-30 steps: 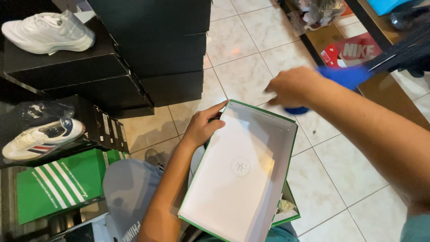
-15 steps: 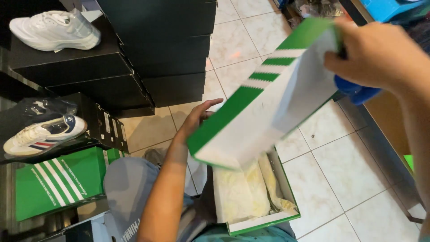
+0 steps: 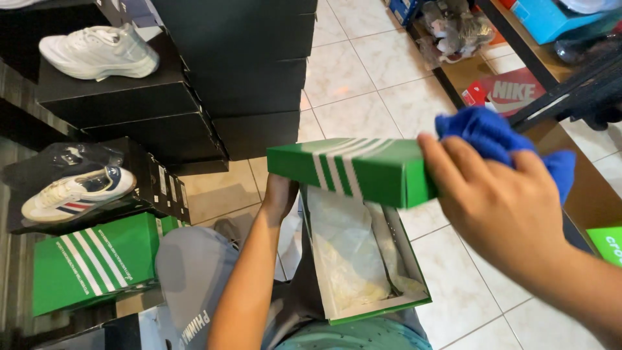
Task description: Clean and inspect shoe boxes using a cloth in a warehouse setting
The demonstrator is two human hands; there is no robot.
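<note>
My right hand point(image 3: 499, 201) grips the right end of a green shoebox lid point(image 3: 350, 170) with white stripes, held level above the box. A blue cloth point(image 3: 499, 139) is bunched under the same hand. My left hand point(image 3: 280, 194) rests at the far left corner of the open green shoebox point(image 3: 414, 262), partly hidden by the lid. The box sits on my lap and holds crumpled white and pale yellow wrapping paper point(image 3: 353, 253).
Black boxes point(image 3: 246, 78) are stacked on the tiled floor ahead. A white sneaker point(image 3: 97, 52) and a cream striped sneaker point(image 3: 78, 192) sit on black boxes at left, above another green striped box point(image 3: 94, 262). A shelf point(image 3: 518, 65) with boxes stands at right.
My right hand has lifted the lid off the box, turned it from its white inside to its green striped side, and brought it level. The wrapping paper is now uncovered.
</note>
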